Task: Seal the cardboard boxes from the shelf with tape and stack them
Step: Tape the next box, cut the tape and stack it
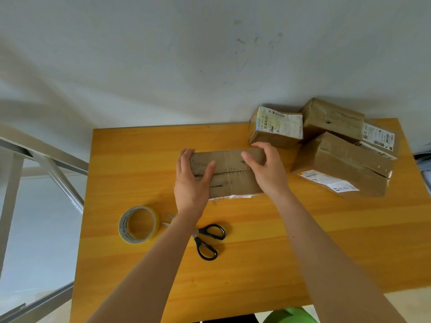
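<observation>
The cardboard box lies on the desk, gripped at both ends: the left hand curls its fingers round the left end, and the right hand hooks over the far right edge. Nearer the person than the fingers lie a tape roll and scissors, the blades partly under the left forearm. Just right of the fingers, labelled boxes cluster.

1 head-worn view: looks forward and down, close over table.
</observation>
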The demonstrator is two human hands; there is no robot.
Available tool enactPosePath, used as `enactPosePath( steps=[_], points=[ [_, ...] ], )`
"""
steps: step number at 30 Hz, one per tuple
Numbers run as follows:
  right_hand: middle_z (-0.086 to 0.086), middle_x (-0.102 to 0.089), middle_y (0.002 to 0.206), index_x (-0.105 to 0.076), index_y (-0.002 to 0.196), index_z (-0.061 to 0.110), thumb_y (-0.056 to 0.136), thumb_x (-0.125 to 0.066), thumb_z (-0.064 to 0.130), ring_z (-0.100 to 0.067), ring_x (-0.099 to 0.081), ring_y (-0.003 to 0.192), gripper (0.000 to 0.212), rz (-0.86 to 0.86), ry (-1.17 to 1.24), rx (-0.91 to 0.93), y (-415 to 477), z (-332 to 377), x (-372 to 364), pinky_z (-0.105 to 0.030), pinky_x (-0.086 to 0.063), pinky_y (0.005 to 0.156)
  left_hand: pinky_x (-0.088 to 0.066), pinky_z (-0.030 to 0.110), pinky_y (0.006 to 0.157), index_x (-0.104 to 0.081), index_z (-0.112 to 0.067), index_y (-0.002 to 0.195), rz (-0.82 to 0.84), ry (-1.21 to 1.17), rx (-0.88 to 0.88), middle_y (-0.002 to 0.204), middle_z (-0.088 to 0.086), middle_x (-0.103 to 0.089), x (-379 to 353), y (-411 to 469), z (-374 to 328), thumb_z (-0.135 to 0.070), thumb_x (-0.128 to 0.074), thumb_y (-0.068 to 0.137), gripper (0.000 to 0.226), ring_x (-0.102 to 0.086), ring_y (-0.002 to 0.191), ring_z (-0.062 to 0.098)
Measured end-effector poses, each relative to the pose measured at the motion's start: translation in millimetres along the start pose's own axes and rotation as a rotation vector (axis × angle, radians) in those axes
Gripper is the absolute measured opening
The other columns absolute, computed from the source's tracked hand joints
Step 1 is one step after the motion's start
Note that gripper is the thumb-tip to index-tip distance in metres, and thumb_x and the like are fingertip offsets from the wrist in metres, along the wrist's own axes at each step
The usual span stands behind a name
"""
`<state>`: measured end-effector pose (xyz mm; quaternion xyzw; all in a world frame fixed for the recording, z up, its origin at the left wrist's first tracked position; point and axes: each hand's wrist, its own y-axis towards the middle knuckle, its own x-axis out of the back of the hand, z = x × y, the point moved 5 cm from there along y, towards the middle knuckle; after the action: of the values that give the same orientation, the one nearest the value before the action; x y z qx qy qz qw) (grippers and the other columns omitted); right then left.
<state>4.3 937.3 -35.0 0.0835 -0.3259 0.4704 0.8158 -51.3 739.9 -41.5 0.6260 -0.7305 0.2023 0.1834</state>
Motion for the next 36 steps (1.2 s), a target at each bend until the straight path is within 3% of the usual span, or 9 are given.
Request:
enactPosePath(
  steps=[3, 5, 7, 11, 19, 26, 30, 33, 36],
  points=[
    [0.000, -0.044, 0.146, -0.048, 0.140, 0.018, 0.103, -0.041, 0.035, -0.013, -0.038, 0.135, 0.041, -0.049, -0.051, 0.036, -2.8, 2.2, 2.1, -0.023, -0.032, 0.107, -0.040, 0.020, 0.091, -0.038, -0.033, 0.138, 0.030, -0.094, 0.049, 0.153, -0.008, -0.030, -1.1, 0.4, 3.8, -0.046, -0.045, 0.096, 0.045, -0.034, 0.136, 0.012],
    [-0.004, -0.025, 0.160, -0.036, 0.149, 0.014, 0.105, -0.030, 0.037, -0.020, -0.019, 0.148, 0.050, -0.119, -0.343, 0.121, -15.6, 11.5, -0.5, -0.032, -0.018, 0.118, -0.034, 0.010, 0.087, -0.032, -0.033, 0.144, 0.039, -0.046, 0.040, 0.158, -0.010, -0.018, -0.7, -0.5, 2.7, -0.042, -0.036, 0.100, 0.045, -0.025, 0.140, 0.008],
    [-0.006, -0.018, 0.161, -0.028, 0.151, 0.011, 0.105, -0.026, 0.040, -0.023, -0.013, 0.150, 0.055, -0.125, -0.551, 0.354, -42.0, 26.4, -13.5, -0.042, -0.010, 0.122, -0.030, 0.018, 0.101, -0.026, -0.030, 0.148, 0.045, -0.033, 0.005, 0.160, -0.011, -0.006, 3.5, -3.9, -3.2, -0.035, -0.030, 0.103, 0.045, -0.011, 0.145, 0.008],
    [-0.007, -0.027, 0.158, -0.034, 0.150, 0.008, 0.104, -0.033, 0.042, -0.022, -0.022, 0.148, 0.057, 0.035, -0.655, 0.757, -94.4, 27.1, -43.6, -0.044, -0.021, 0.120, -0.004, 0.038, 0.121, -0.024, -0.011, 0.150, 0.132, 0.212, -0.453, 0.160, 0.002, -0.010, 19.9, -41.6, -12.9, -0.018, -0.032, 0.101, 0.051, -0.004, 0.148, 0.018],
    [-0.004, -0.030, 0.157, -0.031, 0.151, 0.011, 0.104, -0.035, 0.039, -0.020, -0.023, 0.147, 0.055, 0.155, -0.847, 0.916, -98.5, 1.6, -47.2, -0.039, -0.020, 0.120, -0.029, 0.039, 0.115, -0.022, -0.003, 0.148, 0.254, 0.765, -0.696, 0.156, 0.010, -0.021, 13.9, -71.1, 17.9, -0.027, -0.032, 0.100, 0.054, -0.021, 0.144, 0.022],
    [-0.006, -0.020, 0.160, -0.022, 0.153, 0.012, 0.104, -0.031, 0.034, -0.022, -0.019, 0.148, 0.054, 0.129, -0.726, 0.536, -84.5, -34.1, 15.2, -0.046, -0.034, 0.114, -0.027, 0.036, 0.113, -0.023, 0.000, 0.147, 0.316, 0.800, -0.571, 0.155, 0.013, -0.019, 20.5, -58.9, 13.7, -0.039, -0.025, 0.099, 0.061, -0.019, 0.144, 0.024],
    [0.007, -0.001, 0.163, -0.008, 0.156, 0.017, 0.101, -0.030, 0.045, -0.001, -0.012, 0.145, 0.065, 0.114, -0.484, 0.367, -87.6, -25.6, 21.2, -0.021, -0.041, 0.104, -0.023, 0.021, 0.110, -0.011, -0.004, 0.150, 0.348, 0.418, -0.391, 0.159, 0.008, 0.014, 15.4, -59.9, 12.0, -0.038, -0.034, 0.101, 0.064, 0.007, 0.146, 0.014],
    [0.018, 0.006, 0.161, -0.001, 0.156, 0.025, 0.097, -0.028, 0.054, 0.022, -0.002, 0.131, 0.071, 0.065, -0.208, 0.181, -73.5, -4.0, 16.0, -0.002, -0.026, 0.099, -0.041, 0.005, 0.082, -0.009, -0.016, 0.149, 0.326, -0.056, -0.122, 0.156, -0.006, -0.010, 16.9, -48.3, 3.4, -0.027, -0.042, 0.100, 0.060, -0.034, 0.133, 0.000],
    [0.010, -0.005, 0.163, -0.004, 0.156, 0.023, 0.101, -0.037, 0.045, 0.001, -0.005, 0.145, 0.068, 0.050, -0.021, 0.035, -53.6, 6.4, 11.8, -0.018, -0.011, 0.115, -0.041, -0.001, 0.074, -0.011, -0.024, 0.150, 0.269, -0.230, 0.066, 0.142, -0.010, -0.034, 18.0, -30.4, -0.1, -0.027, -0.044, 0.100, 0.059, -0.045, 0.121, 0.006]
  ],
)
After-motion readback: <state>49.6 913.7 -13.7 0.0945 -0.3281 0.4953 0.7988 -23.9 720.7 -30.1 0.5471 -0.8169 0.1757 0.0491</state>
